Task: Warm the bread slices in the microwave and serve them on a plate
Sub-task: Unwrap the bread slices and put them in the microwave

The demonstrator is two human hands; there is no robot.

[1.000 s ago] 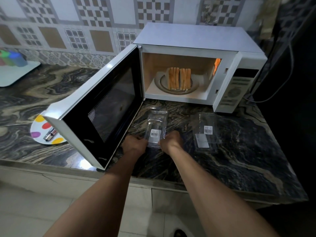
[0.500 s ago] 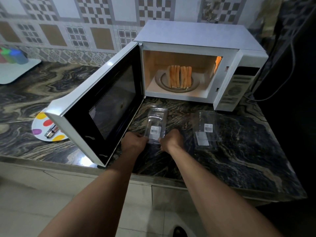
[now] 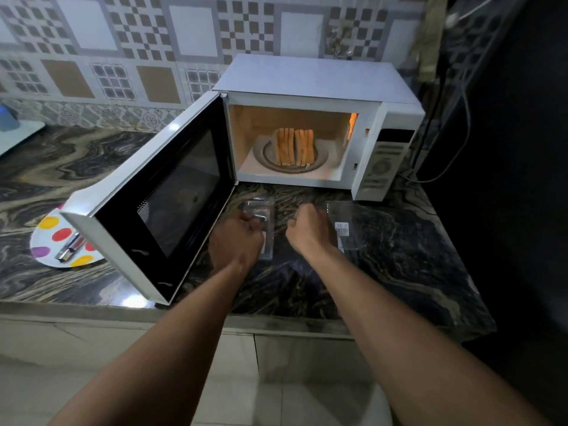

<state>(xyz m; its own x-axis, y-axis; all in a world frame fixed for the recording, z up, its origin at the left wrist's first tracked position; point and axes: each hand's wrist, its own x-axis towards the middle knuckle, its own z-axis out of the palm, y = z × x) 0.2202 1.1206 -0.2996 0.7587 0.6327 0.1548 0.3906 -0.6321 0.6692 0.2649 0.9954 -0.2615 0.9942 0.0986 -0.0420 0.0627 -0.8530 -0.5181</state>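
Several bread slices (image 3: 295, 147) stand on edge on the turntable inside the white microwave (image 3: 313, 78), which is lit, with its door (image 3: 159, 195) swung wide to the left. A polka-dot plate (image 3: 50, 233) lies on the counter left of the door, with metal tongs (image 3: 69, 249) on it. A clear plastic container (image 3: 265, 210) lies flat in front of the microwave. My left hand (image 3: 235, 241) hovers over its left side with fingers curled. My right hand (image 3: 307, 229) is a loose fist just right of the container, apart from it.
A second clear plastic piece (image 3: 353, 222) with a barcode label lies right of my right hand. The open door juts out past the marble counter's front edge (image 3: 276, 321). A cable (image 3: 461, 118) hangs right of the microwave. A white board (image 3: 18, 133) sits far left.
Both hands have left the near end of the clear container and moved forward toward the microwave. The right hand has come off the container, which stays flat on the counter.
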